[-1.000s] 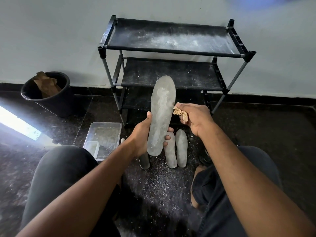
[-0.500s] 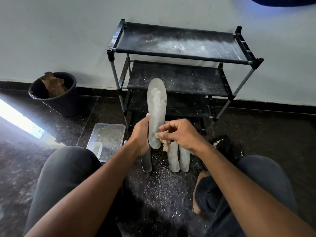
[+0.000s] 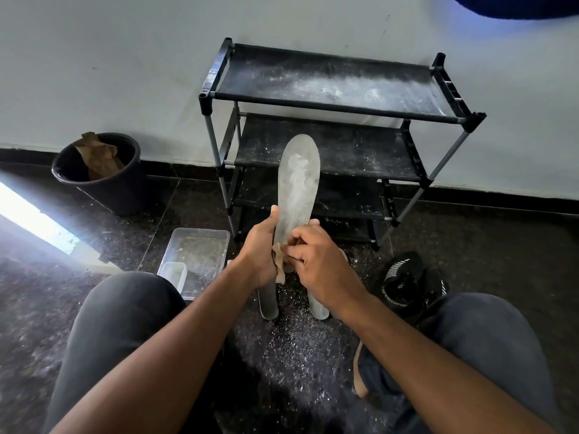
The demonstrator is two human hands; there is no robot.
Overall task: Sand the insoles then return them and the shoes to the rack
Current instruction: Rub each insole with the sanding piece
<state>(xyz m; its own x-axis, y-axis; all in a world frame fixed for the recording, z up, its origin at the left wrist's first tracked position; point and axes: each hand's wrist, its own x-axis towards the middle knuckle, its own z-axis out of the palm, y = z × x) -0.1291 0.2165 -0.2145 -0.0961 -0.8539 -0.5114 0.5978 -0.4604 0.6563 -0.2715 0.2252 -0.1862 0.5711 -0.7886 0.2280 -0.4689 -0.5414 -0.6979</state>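
A: Where was the insole [image 3: 297, 186]?

B: Upright before the rack [image 3: 338, 98]; the left hand [image 3: 261, 249] gripped its lower end, thumb along the left edge.

A: And the right hand [image 3: 316, 261]?

B: Curled over a scrap of sandpaper [image 3: 279, 261], pinching it against the insole's heel.

A: The rest?

B: Other insoles [image 3: 318, 305] lay on the dusty floor [image 3: 297, 355] beneath the hands; black shoes [image 3: 407, 286] sat near the right knee; a clear tray [image 3: 200, 249] lay left; a black bin [image 3: 100, 173] stood beside the wall.
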